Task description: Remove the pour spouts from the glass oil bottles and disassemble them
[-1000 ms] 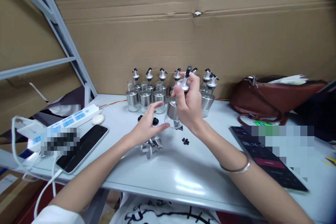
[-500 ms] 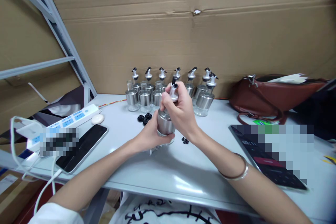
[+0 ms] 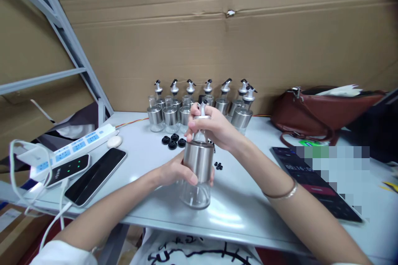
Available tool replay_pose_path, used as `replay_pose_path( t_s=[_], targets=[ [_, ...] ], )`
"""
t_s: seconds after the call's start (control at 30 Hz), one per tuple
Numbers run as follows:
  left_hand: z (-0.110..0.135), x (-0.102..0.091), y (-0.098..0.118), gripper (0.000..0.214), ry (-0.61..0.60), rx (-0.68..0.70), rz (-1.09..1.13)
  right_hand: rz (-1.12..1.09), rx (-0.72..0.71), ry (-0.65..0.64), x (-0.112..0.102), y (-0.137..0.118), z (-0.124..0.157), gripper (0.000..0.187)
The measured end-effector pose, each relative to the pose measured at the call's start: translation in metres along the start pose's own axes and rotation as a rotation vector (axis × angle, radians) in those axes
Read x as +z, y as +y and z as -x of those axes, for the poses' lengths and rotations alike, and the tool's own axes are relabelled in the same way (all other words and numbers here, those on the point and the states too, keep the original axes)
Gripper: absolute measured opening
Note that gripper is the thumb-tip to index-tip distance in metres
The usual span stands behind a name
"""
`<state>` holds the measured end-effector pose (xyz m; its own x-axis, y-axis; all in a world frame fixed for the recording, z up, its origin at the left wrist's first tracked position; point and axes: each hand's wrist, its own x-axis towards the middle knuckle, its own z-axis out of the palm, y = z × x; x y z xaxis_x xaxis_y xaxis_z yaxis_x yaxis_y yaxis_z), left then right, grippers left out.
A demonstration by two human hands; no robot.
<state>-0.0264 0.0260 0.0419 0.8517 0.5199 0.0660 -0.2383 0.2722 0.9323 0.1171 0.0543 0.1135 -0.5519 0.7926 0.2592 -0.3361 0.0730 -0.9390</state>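
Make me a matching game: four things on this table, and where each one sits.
Things:
1. nearest bottle
2. black caps
3. power strip
4. brown bag

Places:
a. far right
b. gripped by the left hand, with the right hand on its top
c. far left, behind a phone
d. just in front of the bottle row

Pairs: 1-b, 2-d, 3-c, 4-a

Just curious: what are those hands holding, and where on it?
One glass bottle: left hand grips its steel sleeve, right hand pinches the spout on top.
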Motion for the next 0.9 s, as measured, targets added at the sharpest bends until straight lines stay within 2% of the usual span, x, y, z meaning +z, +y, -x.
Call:
replay_pose_path(
  t_s=[0.13, 0.2, 0.27, 0.33, 0.47, 0.57, 0.67, 0.8, 0.9],
  targets=[
    [0.000, -0.006, -0.007, 0.054, -0.243, -0.116, 0.307, -0.225, 0.016, -0.176, -0.005, 0.009, -0.002, 0.038],
    [0.001, -0.006, -0.008, 0.056, -0.338, -0.159, 0.356, -0.304, 0.010, -0.265, -0.005, 0.012, -0.003, 0.040],
    [0.000, -0.005, -0.009, 0.056, -0.372, -0.174, 0.355, -0.345, 0.014, -0.326, -0.003, 0.014, -0.003, 0.042],
    [-0.002, -0.001, -0.010, 0.055, -0.313, -0.144, 0.332, -0.354, 0.045, -0.305, -0.001, 0.016, -0.003, 0.043],
    [-0.004, 0.007, -0.009, 0.051, -0.127, -0.045, 0.298, -0.350, 0.156, -0.048, 0.002, 0.021, -0.005, 0.044],
    [-0.003, 0.008, -0.007, 0.050, -0.076, -0.062, 0.301, -0.338, 0.161, 0.088, 0.004, 0.024, -0.006, 0.041],
    [-0.001, 0.007, -0.006, 0.052, -0.044, -0.055, 0.271, -0.224, 0.100, 0.134, 0.008, 0.022, -0.006, 0.040],
    [0.001, 0.012, -0.004, 0.050, 0.022, -0.035, 0.150, -0.016, 0.028, 0.128, 0.012, 0.011, -0.004, 0.033],
    [0.001, 0.018, -0.002, 0.050, 0.097, -0.029, 0.054, 0.201, 0.059, 0.145, 0.008, 0.000, -0.002, 0.023]
  ],
)
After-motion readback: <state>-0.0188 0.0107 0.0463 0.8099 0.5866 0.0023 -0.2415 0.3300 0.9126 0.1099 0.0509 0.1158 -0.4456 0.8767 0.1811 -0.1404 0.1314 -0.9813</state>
